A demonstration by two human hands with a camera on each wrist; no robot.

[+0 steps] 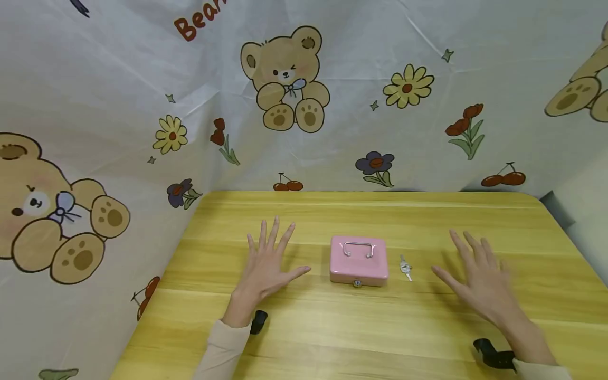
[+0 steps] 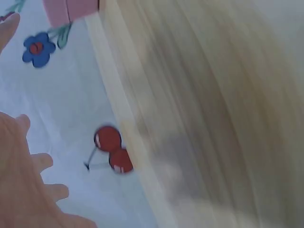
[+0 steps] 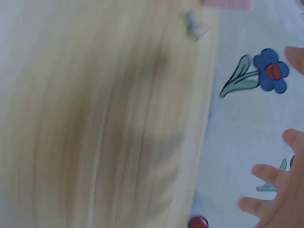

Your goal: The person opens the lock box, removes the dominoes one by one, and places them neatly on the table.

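Note:
A pink metal cash box [image 1: 358, 261] with a silver wire handle on its lid stands closed on the wooden table; a small lock shows on its front. Just right of it lie small silver keys [image 1: 405, 268]. My left hand [image 1: 266, 266] is spread over the table left of the box, touching nothing. On the other side, my right hand [image 1: 484, 285] is also spread, apart from the keys and slightly blurred. The left wrist view catches a corner of the box [image 2: 71, 10]; the right wrist view has the keys [image 3: 194, 24] blurred near its top.
The wooden table [image 1: 309, 327] has rounded far corners. Behind it and to the left hangs a pale cloth [image 1: 342, 105] printed with bears, flowers and cherries. Black straps with mounts [image 1: 494, 356] sit at both wrists.

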